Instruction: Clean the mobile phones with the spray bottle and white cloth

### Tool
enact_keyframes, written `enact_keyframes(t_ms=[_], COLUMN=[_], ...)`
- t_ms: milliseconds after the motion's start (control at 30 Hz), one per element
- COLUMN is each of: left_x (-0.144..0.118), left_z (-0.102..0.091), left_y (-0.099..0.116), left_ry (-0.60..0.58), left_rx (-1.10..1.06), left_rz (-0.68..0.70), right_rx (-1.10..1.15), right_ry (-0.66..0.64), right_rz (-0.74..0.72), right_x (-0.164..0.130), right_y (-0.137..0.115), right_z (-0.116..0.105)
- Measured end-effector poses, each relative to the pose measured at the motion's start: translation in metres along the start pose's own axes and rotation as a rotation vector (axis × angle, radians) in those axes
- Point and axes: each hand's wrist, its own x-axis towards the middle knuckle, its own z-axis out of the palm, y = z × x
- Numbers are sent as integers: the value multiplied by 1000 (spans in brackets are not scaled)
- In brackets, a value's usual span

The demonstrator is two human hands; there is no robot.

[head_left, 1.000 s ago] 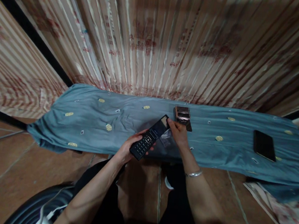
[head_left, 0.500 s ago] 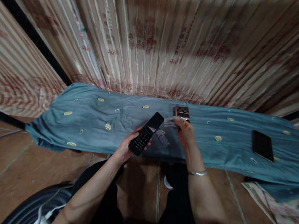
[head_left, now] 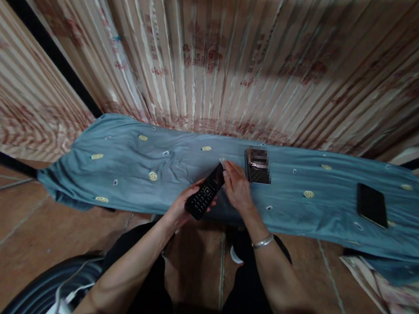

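The right hand (head_left: 236,190), which 0.5 s ago was drawn back near the small patterned device (head_left: 257,158) with a clear film pinched in its fingers, has come back to the top edge of the black keypad phone (head_left: 206,191). The phone, held in the left hand (head_left: 182,206), now sits lower and more upright. The loose film no longer shows beside it.

Both hands are bunched at the near edge of the blue cloth (head_left: 149,160), the left hand (head_left: 182,206) and right hand (head_left: 236,190) closed around the flip phone (head_left: 205,192). Just beyond the right hand lies a small boxy device (head_left: 257,159), crowding that side. Leftward the cloth runs bare. Far right, a dark smartphone (head_left: 372,205) lies well apart. The striped curtain (head_left: 220,53) walls off the back
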Motion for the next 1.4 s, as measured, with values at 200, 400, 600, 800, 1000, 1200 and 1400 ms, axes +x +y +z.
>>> enact_keyframes(t_ms=[200,400,600,800,1000,1200,1400], left_x=[0,2,2,1,0,-1,1], left_z=[1,-1,-5,-3,1,0,-4], left_y=[1,3,2,1,1,-1,-1], left_ry=[86,213,208,98,61,79,118], left_rx=[-26,1,49,98,136,134,108], left_rz=[70,140,105,101,69,69,85], right_rx=[11,131,114,3,-86,-96,-82], right_ry=[-146,-261,-239,-143,-94,-81,-187], right_rz=[-47,-164,-181,-135,-122,-104,-193], right_x=[-10,-19,-16,-7,4,7,-5], right_y=[-21,-33,-31,-21,-2,0,-26], right_z=[12,17,16,11,6,6,13])
